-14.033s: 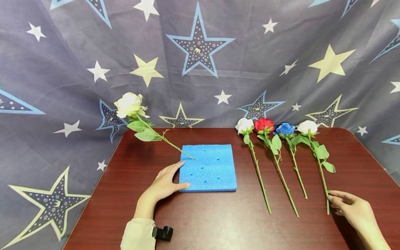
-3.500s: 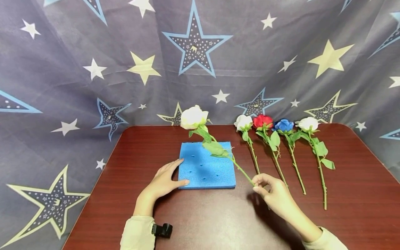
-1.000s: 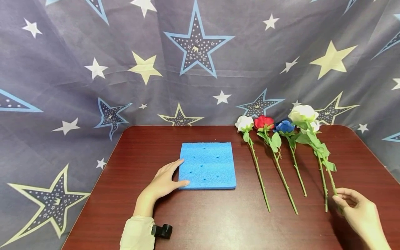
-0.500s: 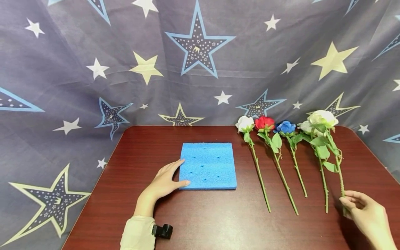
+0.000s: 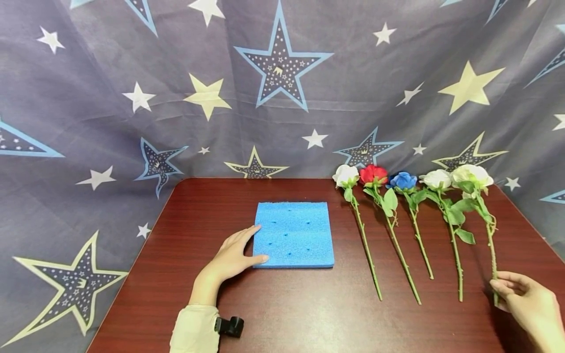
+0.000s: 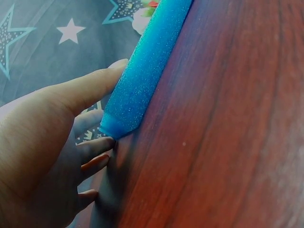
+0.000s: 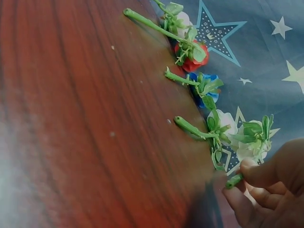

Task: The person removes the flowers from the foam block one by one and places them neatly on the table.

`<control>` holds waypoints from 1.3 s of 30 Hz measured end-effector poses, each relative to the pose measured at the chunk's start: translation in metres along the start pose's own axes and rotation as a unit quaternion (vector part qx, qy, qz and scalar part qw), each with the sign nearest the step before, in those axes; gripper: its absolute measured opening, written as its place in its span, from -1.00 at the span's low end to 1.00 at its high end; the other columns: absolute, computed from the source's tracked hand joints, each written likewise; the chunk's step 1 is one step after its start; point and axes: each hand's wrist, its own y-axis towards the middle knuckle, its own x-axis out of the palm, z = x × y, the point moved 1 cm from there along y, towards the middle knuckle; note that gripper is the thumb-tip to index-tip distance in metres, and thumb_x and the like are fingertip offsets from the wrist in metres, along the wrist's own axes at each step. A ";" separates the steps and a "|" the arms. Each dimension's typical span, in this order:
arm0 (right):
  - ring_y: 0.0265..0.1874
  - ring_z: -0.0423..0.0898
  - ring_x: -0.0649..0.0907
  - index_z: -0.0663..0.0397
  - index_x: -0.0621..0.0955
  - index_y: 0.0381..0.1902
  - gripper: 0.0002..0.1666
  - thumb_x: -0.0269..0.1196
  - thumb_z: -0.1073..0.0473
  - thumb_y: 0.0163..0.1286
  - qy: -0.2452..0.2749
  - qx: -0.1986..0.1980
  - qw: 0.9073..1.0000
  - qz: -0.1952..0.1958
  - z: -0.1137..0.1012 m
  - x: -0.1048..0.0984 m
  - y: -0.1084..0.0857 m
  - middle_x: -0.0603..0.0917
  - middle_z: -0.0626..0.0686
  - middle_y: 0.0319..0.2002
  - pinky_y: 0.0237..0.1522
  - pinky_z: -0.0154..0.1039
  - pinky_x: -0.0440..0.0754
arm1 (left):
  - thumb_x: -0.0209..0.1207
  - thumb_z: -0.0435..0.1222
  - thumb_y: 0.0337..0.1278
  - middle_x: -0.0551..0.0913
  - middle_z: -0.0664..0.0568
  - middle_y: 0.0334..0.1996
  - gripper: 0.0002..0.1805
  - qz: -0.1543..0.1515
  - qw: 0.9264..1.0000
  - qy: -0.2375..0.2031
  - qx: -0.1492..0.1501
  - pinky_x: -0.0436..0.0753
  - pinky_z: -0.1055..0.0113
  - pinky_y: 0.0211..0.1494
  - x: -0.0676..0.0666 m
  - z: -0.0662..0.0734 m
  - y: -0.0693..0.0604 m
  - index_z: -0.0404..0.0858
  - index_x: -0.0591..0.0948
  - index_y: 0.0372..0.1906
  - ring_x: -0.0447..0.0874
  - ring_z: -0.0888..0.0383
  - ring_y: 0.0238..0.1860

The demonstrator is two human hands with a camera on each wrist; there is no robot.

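Observation:
At the far right of the head view, my right hand (image 5: 525,301) pinches the lower stem of a cream-white artificial rose (image 5: 472,177). The right wrist view shows the cut stem end (image 7: 234,181) between thumb and fingers. My left hand (image 5: 231,255) rests against the left side of a blue foam block (image 5: 293,235), thumb on its near left corner and fingers extended along the edge. Small holes dot the block's top. Left of the held rose lie another white rose (image 5: 437,180), a blue rose (image 5: 402,181), a red rose (image 5: 373,174) and a white rose (image 5: 346,175).
The dark red wooden table (image 5: 309,309) has its back edge against a grey star-patterned cloth (image 5: 282,127). The roses lie in a row, heads toward the cloth and stems toward me. A black wrist camera (image 5: 230,327) sits on my left sleeve.
Earlier the cream rose stood in the foam, then my right hand carried it rightward. Over the last second it moved further right and lower, beside the row. My left hand stays at the block.

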 end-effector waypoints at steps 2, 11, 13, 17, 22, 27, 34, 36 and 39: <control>-0.64 -0.43 0.61 -0.07 0.64 -0.35 -0.80 0.20 0.32 0.44 0.012 -0.009 1.000 -0.005 0.002 -0.001 0.002 0.55 -0.47 -0.57 -0.63 -0.36 0.63 | 0.27 0.25 0.10 0.19 -0.04 0.51 -0.02 0.001 1.000 0.002 0.002 -0.02 -0.23 0.46 0.000 0.000 0.000 0.02 0.18 0.56 0.00 -0.13 0.52; -0.63 -0.43 0.60 0.72 0.49 -0.08 -0.65 0.15 0.35 0.46 -0.016 -0.005 0.999 -0.032 -0.001 -0.001 0.010 0.63 -0.31 -0.58 -0.60 -0.31 0.65 | 0.27 0.25 0.10 0.18 -0.02 0.51 -0.02 -0.001 1.000 0.000 -0.002 -0.02 -0.24 0.46 0.000 0.000 0.001 0.02 0.17 0.56 -0.02 -0.12 0.53; -0.62 -0.42 0.60 0.78 0.44 -0.02 -0.59 0.15 0.35 0.47 -0.021 -0.005 0.999 -0.037 0.000 -0.001 0.012 0.65 -0.26 -0.57 -0.59 -0.30 0.66 | 0.27 0.25 0.10 0.18 -0.02 0.51 -0.02 -0.002 1.000 -0.001 -0.003 -0.02 -0.24 0.46 -0.001 0.000 0.001 0.03 0.17 0.56 -0.02 -0.12 0.53; -0.60 -0.42 0.59 0.78 0.43 0.01 -0.55 0.15 0.31 0.49 -0.026 -0.006 0.998 -0.048 0.001 0.000 0.015 0.68 -0.16 -0.55 -0.58 -0.31 0.66 | 0.27 0.24 0.10 0.18 -0.02 0.51 -0.03 -0.001 1.000 -0.001 -0.002 -0.02 -0.24 0.46 -0.002 0.002 0.000 0.02 0.18 0.56 -0.02 -0.13 0.53; -0.56 -0.46 0.59 0.58 0.59 -0.12 -0.62 0.19 0.20 0.49 -0.024 -0.010 0.998 -0.064 0.004 -0.002 0.019 0.68 -0.27 -0.53 -0.55 -0.35 0.64 | 0.28 0.23 0.11 0.19 -0.01 0.51 -0.03 -0.001 1.000 -0.003 -0.001 -0.02 -0.23 0.47 -0.002 0.003 -0.001 0.01 0.18 0.56 -0.02 -0.13 0.53; -0.58 -0.48 0.54 0.72 0.48 0.01 -0.45 0.17 0.16 0.50 -0.061 0.010 0.996 -0.065 0.006 0.000 0.023 0.72 -0.10 -0.52 -0.55 -0.36 0.61 | 0.28 0.23 0.11 0.18 -0.01 0.52 -0.03 -0.002 1.000 -0.005 -0.004 -0.01 -0.24 0.46 -0.003 0.004 -0.001 0.02 0.18 0.56 -0.02 -0.13 0.53; -0.56 -0.47 0.54 0.75 0.39 0.10 -0.40 0.14 0.15 0.51 -0.060 0.021 0.995 -0.075 0.010 0.000 0.026 0.72 -0.05 -0.50 -0.53 -0.36 0.61 | 0.27 0.24 0.10 0.18 -0.02 0.51 -0.03 -0.003 1.000 -0.003 -0.002 -0.03 -0.23 0.47 -0.002 0.003 -0.001 0.03 0.18 0.56 -0.02 -0.13 0.53; -0.56 -0.47 0.54 0.74 0.40 0.09 -0.40 0.15 0.15 0.51 -0.059 0.020 0.995 -0.074 0.010 0.001 0.026 0.72 -0.09 -0.50 -0.53 -0.36 0.61 | 0.27 0.25 0.10 0.18 -0.02 0.51 -0.02 -0.002 1.000 -0.002 -0.001 -0.03 -0.22 0.47 -0.002 0.003 -0.001 0.03 0.17 0.56 -0.01 -0.12 0.53; -0.56 -0.46 0.54 0.73 0.42 0.09 -0.41 0.15 0.14 0.51 -0.057 0.016 0.996 -0.073 0.011 0.001 0.025 0.72 -0.09 -0.49 -0.53 -0.36 0.60 | 0.26 0.25 0.11 0.18 -0.03 0.51 -0.02 -0.003 1.000 0.003 0.001 -0.04 -0.22 0.47 -0.001 0.002 -0.001 0.03 0.17 0.57 -0.01 -0.12 0.53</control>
